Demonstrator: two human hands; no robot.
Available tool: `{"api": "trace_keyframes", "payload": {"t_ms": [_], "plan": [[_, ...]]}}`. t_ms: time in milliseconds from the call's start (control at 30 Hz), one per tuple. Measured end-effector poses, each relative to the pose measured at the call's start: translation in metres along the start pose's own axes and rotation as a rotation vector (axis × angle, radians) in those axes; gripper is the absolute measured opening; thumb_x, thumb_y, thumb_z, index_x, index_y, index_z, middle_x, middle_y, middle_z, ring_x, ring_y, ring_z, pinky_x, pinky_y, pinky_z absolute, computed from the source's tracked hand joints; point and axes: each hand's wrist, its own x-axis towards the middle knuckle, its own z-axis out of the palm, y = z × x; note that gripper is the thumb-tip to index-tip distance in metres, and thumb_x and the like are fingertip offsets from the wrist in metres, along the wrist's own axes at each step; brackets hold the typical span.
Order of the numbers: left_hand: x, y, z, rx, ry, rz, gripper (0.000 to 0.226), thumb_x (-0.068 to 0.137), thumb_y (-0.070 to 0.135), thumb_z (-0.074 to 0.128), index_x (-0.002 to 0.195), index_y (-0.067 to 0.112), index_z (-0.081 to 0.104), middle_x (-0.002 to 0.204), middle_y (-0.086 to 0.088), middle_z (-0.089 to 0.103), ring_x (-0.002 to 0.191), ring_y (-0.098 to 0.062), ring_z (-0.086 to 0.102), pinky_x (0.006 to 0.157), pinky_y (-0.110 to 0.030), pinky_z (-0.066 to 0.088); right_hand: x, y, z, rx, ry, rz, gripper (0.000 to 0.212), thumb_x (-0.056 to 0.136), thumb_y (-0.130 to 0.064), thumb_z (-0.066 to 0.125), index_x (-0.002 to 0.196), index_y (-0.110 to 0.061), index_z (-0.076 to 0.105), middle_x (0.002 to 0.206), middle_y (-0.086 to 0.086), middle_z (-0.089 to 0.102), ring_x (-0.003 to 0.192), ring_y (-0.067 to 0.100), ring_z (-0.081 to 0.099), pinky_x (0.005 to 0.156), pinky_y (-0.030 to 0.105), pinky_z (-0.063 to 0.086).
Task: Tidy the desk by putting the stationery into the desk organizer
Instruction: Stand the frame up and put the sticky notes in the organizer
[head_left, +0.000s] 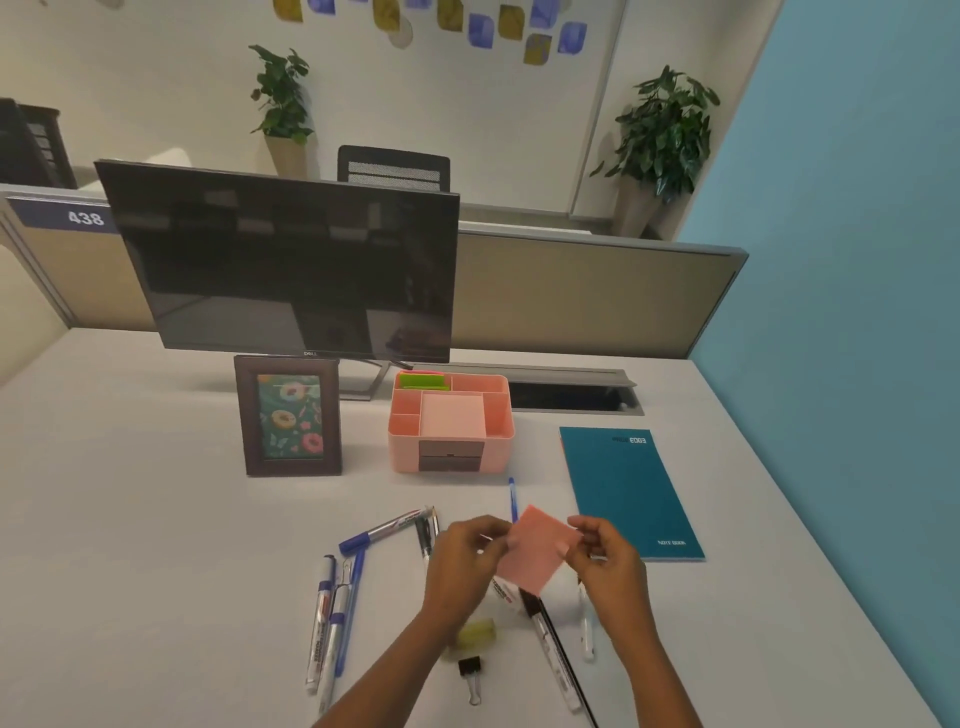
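Pink square paper pad (535, 553) | pinched by left hand (470, 551), right hand (605, 553) | step: carry | next: into pink plastic desk organizer (498, 431)

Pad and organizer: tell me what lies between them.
In the head view, a blue pen lies between the organizer and the pad, its near end hidden behind the pad; otherwise bare desk.

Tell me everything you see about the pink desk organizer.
The pink plastic desk organizer is a rounded rectangular box with open-top compartments and dark front drawers. A pale pink square block fills its middle compartment; green sticky notes stand in the back-left one. It stands upright on the white desk, right of the dark picture frame. The left hand and right hand are clear of it.
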Motion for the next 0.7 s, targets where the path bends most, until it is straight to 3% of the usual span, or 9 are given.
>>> {"api": "trace_keyframes", "payload": {"t_ms": [133,200,267,400,633,700], "plan": [[0.017,0.0,-0.024,-0.174,0.099,-0.068,0.014,0.082,0.023,0.073,0.079,0.037,0.071,0.08,0.014,0.072,0.072,-0.009,0.067,0.067,-0.032,0.056,0.017,-0.01,0.026,0.105,-0.034,0.056,0.017,0.081,-0.013,0.071,0.091,-0.026,0.064,0.091,0.0,0.07,0.087,0.018,0.066,0.075,0.028,0.054],[0.025,-0.001,-0.036,-0.162,0.135,-0.059,0.01,0.081,0.024,0.073,0.082,0.034,0.072,0.081,0.012,0.072,0.073,-0.011,0.068,0.064,-0.031,0.058,0.027,-0.019,0.043,0.096,-0.059,0.039,0.011,0.083,-0.013,0.069,0.085,-0.023,0.067,0.088,0.001,0.072,0.085,0.02,0.068,0.074,0.032,0.056],[0.035,-0.001,-0.05,-0.074,0.177,-0.056,0.008,0.084,0.024,0.072,0.091,0.025,0.074,0.085,0.008,0.072,0.073,-0.009,0.067,0.062,-0.022,0.056,0.037,-0.03,0.06,0.072,-0.073,0.017,0.007,0.083,-0.012,0.069,0.086,-0.018,0.068,0.086,0.001,0.072,0.083,0.021,0.069,0.075,0.033,0.057],[0.067,-0.004,-0.083,0.08,0.239,-0.017,0.018,0.086,0.03,0.069,0.103,0.024,0.073,0.095,0.005,0.075,0.081,-0.012,0.069,0.075,-0.033,0.059,0.067,-0.056,0.091,0.04,-0.112,-0.035,0.01,0.084,-0.014,0.066,0.093,-0.017,0.069,0.089,0.0,0.071,0.083,0.021,0.068,0.079,0.034,0.058],[0.144,0.006,-0.132,0.254,0.414,0.05,0.019,0.089,0.032,0.064,0.104,0.024,0.074,0.095,0.002,0.075,0.077,-0.015,0.069,0.069,-0.034,0.058,0.136,-0.111,0.143,-0.063,-0.02,-0.194,0.019,0.087,-0.017,0.064,0.104,-0.013,0.07,0.102,0.003,0.07,0.09,0.02,0.065,0.084,0.036,0.057],[0.167,0.008,-0.141,0.263,0.426,0.032,0.019,0.09,0.032,0.063,0.103,0.023,0.074,0.097,0.001,0.075,0.079,-0.016,0.068,0.074,-0.034,0.058,0.155,-0.125,0.154,-0.097,0.013,-0.236,0.018,0.088,-0.016,0.062,0.103,-0.014,0.071,0.101,0.003,0.071,0.088,0.016,0.064,0.082,0.029,0.056]]}}
